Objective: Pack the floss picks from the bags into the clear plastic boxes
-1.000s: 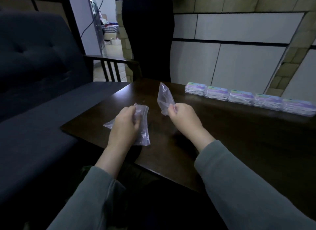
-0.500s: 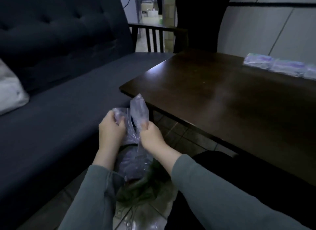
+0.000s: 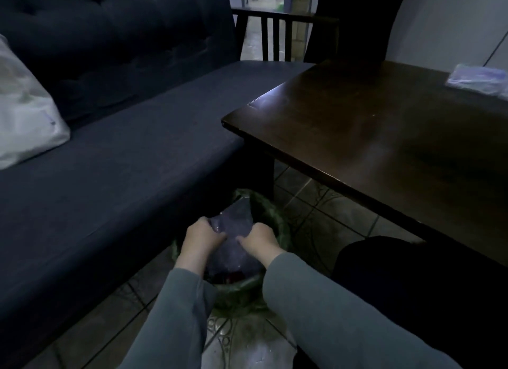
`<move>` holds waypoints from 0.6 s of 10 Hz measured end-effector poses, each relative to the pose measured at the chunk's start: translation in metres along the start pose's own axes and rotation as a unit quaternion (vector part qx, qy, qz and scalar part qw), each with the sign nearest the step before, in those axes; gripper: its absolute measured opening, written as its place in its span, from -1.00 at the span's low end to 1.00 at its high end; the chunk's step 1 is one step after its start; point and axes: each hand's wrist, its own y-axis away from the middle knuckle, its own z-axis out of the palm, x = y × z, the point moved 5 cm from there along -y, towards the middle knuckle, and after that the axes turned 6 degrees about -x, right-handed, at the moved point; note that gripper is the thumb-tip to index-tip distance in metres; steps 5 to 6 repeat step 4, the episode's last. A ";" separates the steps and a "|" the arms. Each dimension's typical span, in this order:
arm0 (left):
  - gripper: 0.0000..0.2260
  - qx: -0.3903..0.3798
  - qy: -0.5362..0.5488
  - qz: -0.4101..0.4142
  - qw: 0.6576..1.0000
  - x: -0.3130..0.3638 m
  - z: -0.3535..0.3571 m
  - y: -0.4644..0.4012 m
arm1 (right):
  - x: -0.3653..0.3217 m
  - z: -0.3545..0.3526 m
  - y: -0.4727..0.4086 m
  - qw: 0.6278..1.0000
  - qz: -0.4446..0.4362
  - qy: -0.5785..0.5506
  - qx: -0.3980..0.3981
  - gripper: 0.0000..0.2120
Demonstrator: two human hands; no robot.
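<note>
Left hand (image 3: 200, 238) and right hand (image 3: 258, 238) both curl down into thin crumpled clear plastic bags (image 3: 233, 227), pinching them between the two hands over a dark green-lined waste bin (image 3: 270, 212) on the tiled floor; film looks near weightless, limp, slippery, so I'd grip bunched folds, not flat faces; one clear plastic box of floss picks (image 3: 479, 79) sits on the dark wooden table (image 3: 384, 138), well apart up right

A home living room: a dark navy tufted fabric sofa (image 3: 115, 99) with a white cushion (image 3: 24, 116) stands beside a dark polished wooden coffee table (image 3: 371, 127), on a patterned tiled floor (image 3: 324, 217), dimly lit.
</note>
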 end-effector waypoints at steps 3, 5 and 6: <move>-0.44 0.030 -0.082 0.057 0.995 0.026 -0.018 0.003 | -0.025 -0.037 0.016 0.999 -0.048 0.003 0.020 -0.66; -0.54 0.057 -0.082 0.089 0.991 0.043 -0.036 0.011 | -0.034 -0.050 0.034 0.997 -0.072 -0.014 0.024 -0.57; -0.54 0.057 -0.082 0.089 0.991 0.043 -0.036 0.011 | -0.034 -0.050 0.034 0.997 -0.072 -0.014 0.024 -0.57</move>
